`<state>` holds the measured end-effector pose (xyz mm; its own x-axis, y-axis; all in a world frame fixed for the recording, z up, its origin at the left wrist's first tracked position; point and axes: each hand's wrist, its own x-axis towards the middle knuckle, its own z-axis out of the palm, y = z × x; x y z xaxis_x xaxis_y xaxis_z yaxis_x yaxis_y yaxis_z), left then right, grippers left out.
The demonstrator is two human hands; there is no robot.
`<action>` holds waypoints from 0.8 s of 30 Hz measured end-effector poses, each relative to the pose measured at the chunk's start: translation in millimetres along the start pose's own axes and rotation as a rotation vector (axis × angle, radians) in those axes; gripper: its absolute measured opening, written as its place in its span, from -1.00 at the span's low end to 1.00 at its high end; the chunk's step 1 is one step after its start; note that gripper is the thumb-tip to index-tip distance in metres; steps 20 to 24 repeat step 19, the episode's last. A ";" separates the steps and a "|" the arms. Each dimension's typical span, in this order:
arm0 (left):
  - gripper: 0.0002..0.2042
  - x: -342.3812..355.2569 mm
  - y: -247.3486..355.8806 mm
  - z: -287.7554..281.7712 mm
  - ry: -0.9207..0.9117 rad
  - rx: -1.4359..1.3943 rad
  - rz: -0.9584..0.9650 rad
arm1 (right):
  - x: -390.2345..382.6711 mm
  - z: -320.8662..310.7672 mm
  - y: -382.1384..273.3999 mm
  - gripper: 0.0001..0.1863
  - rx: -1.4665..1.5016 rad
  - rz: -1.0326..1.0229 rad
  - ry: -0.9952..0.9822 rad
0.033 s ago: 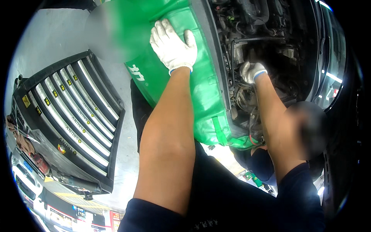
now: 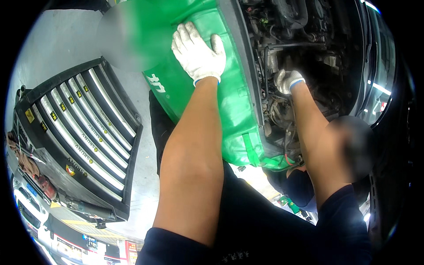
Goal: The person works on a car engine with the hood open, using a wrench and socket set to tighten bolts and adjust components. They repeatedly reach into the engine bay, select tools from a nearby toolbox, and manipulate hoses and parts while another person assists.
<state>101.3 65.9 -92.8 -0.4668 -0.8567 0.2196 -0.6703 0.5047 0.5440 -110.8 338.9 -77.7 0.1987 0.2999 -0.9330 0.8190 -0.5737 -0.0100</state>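
Observation:
My left hand (image 2: 199,52), in a white knit glove, lies flat with fingers spread on a green fender cover (image 2: 234,119) draped along the car's edge. Nothing is in it. Inside the open engine bay (image 2: 309,44), my right hand (image 2: 289,82), gloved the same way, is closed with its fingers curled. Whatever those fingers grip, if anything, is hidden by the glove and the dark. Hoses and wiring (image 2: 282,112) run just below that hand, and a black pipe (image 2: 296,45) passes above it.
A black tool cabinet (image 2: 84,137) with silver-trimmed drawers stands at the left, a red tool (image 2: 46,187) and a rag (image 2: 24,161) on its top. Another person's dark sleeve (image 2: 300,190) shows beneath my right forearm. The car's windshield (image 2: 380,66) is at the far right.

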 end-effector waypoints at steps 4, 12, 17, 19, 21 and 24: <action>-0.27 -0.4 2.3 -3.2 -0.011 0.000 -0.014 | 14.4 -2.1 -6.3 -0.71 -0.105 0.056 -0.025; -0.26 1.6 3.6 -4.7 -0.054 0.037 -0.024 | 52.8 -72.7 6.6 -0.70 -0.344 -0.157 -0.114; -0.26 1.5 5.0 -2.6 -0.048 0.022 -0.030 | 75.5 -100.6 -17.6 -0.68 -0.381 -0.146 -0.141; -0.25 -1.8 1.4 -4.2 -0.062 0.030 -0.034 | 86.3 -107.7 -20.2 -0.67 -0.414 -0.118 -0.163; -0.25 -1.8 1.4 -4.2 -0.062 0.030 -0.034 | 86.3 -107.7 -20.2 -0.67 -0.414 -0.118 -0.163; -0.25 -1.8 1.4 -4.2 -0.062 0.030 -0.034 | 86.3 -107.7 -20.2 -0.67 -0.414 -0.118 -0.163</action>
